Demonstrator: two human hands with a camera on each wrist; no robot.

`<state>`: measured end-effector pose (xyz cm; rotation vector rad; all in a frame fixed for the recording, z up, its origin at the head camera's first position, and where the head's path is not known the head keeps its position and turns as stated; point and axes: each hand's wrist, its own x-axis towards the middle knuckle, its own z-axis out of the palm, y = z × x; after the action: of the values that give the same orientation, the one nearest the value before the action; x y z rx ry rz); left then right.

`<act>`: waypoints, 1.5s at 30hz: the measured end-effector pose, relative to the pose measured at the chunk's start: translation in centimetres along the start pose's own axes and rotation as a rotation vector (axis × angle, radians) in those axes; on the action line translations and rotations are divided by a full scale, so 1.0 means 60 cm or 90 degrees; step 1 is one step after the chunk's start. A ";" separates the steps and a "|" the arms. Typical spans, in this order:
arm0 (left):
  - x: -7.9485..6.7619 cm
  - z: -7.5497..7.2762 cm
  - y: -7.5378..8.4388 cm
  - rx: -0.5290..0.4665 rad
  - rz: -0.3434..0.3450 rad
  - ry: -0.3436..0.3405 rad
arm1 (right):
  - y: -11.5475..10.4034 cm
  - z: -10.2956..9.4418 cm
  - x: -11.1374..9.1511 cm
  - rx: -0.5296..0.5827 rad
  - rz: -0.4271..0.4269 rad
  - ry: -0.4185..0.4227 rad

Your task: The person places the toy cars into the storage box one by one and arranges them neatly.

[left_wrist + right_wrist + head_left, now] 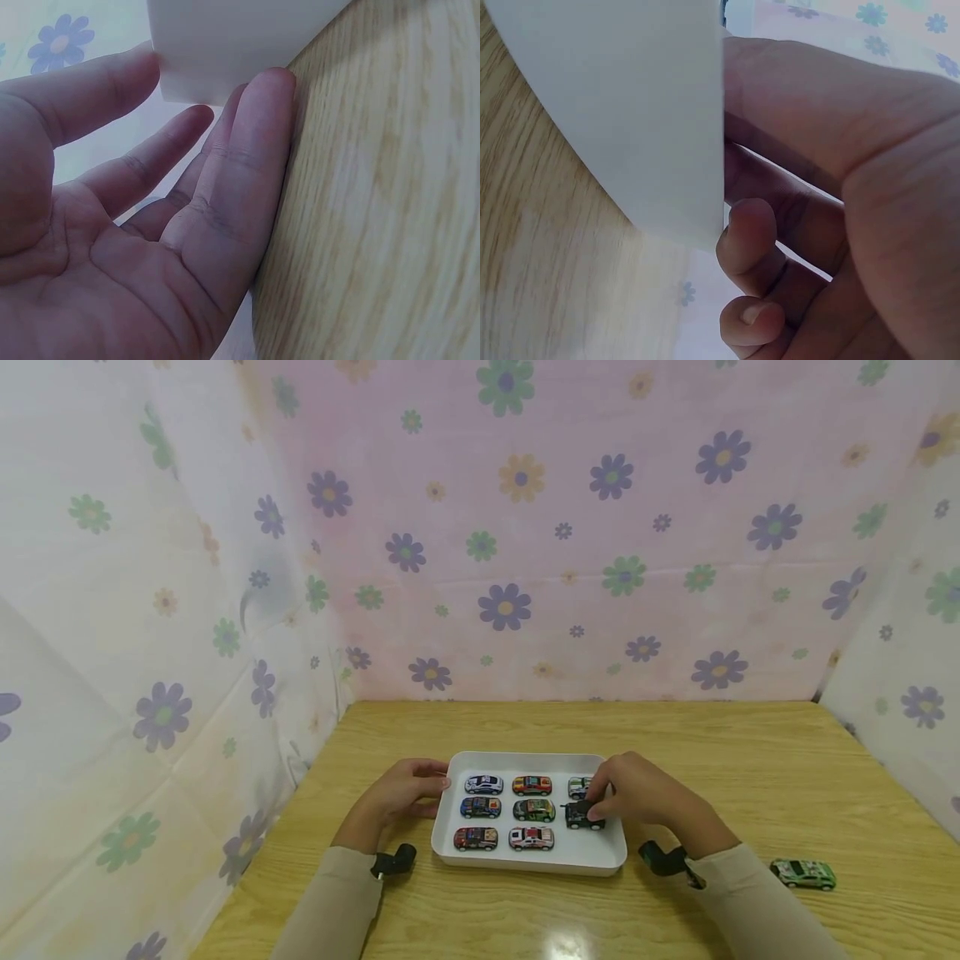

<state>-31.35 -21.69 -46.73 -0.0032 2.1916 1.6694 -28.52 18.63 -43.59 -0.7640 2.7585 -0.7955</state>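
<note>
A white tray (495,859) lies on the table with toy cars standing in rows inside it. My right hand (637,789) reaches over the tray's right wall and pinches a black toy car (576,816) between thumb and fingers, low over the tray floor. Just behind it, a white and green toy car (578,787) is partly covered by the fingers. At the tray's left wall, my left hand (405,792) rests with its thumb tip on the rim and its fingers extended along the outside. In the right wrist view, the tray wall (622,112) hides the pinched car.
To the left in the tray stand several other toy cars, among them a red and yellow one (532,786) and a white and red one (532,838). Outside, a green toy car (802,873) stands on the wooden table (720,743). Flowered cloth (570,635) encloses the table's back and sides.
</note>
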 end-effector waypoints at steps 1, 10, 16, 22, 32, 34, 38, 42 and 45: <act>0.000 0.000 0.000 0.000 -0.001 0.000 | -0.001 0.000 0.001 -0.001 0.002 0.000; -0.002 -0.002 -0.001 0.013 0.002 0.001 | -0.001 -0.008 -0.003 0.001 -0.005 -0.008; 0.000 -0.003 -0.002 0.012 0.001 -0.002 | 0.005 -0.020 -0.016 -0.016 -0.045 0.012; 0.001 0.000 -0.004 0.006 -0.001 -0.003 | 0.023 -0.037 -0.047 -0.047 -0.067 0.045; 0.001 -0.003 -0.002 0.007 0.003 0.001 | 0.073 -0.070 -0.123 -0.055 -0.031 0.079; 0.002 -0.004 0.000 0.006 0.004 0.001 | 0.083 -0.077 -0.141 -0.057 -0.012 0.082; 0.002 -0.006 0.001 0.004 0.008 0.005 | 0.103 -0.090 -0.174 -0.040 -0.012 0.095; 0.004 -0.006 0.001 -0.001 0.004 0.004 | 0.127 -0.097 -0.207 -0.015 -0.005 0.104; 0.006 -0.005 -0.002 -0.004 0.001 0.001 | 0.145 -0.101 -0.231 -0.008 0.025 0.107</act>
<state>-31.74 -21.89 -46.88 -0.0043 2.1889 1.6773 -22.19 34.90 -42.86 -0.6725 2.9178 -0.8739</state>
